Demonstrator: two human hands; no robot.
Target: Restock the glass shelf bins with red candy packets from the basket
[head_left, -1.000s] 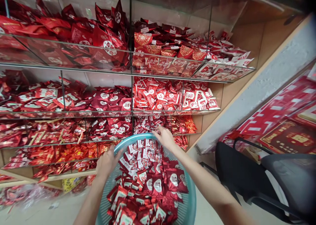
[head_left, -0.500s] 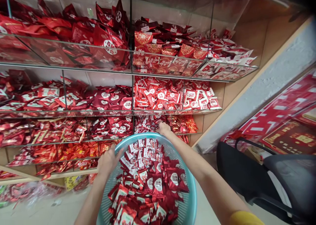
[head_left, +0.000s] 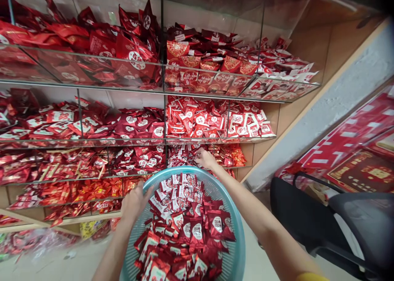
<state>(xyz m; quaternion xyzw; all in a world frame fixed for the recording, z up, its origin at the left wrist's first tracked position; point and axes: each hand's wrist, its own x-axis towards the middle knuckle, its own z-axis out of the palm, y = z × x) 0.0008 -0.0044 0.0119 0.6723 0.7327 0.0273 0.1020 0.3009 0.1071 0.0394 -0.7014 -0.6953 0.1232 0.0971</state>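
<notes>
Teal plastic makes up the basket, which sits close against the lower shelves with a heap of red and white packets inside. The left hand is curled over its rim on the left, thumb towards the inside, while the right hand reaches past the far rim to the small dark-red sweets in a compartment under a glass shelf. Its fingers are bent inward among those wrappers; whether they pinch one, I cannot tell. What carries the basket from below is out of sight, so if the left hand bears much of the load, a slack grip could let it tip and slide packets onto the floor. The heap lies loose, which would make a sudden tilt worse. The right forearm crosses above the right-hand rim, and a careless pull back could knock it. Knuckles might also catch the glass edge just above, since the opening looks low. Orange-red sweets lie just beside the reaching hand, so a wide grab could mix kinds, and slick wrappers could slip from a loose hold.
</notes>
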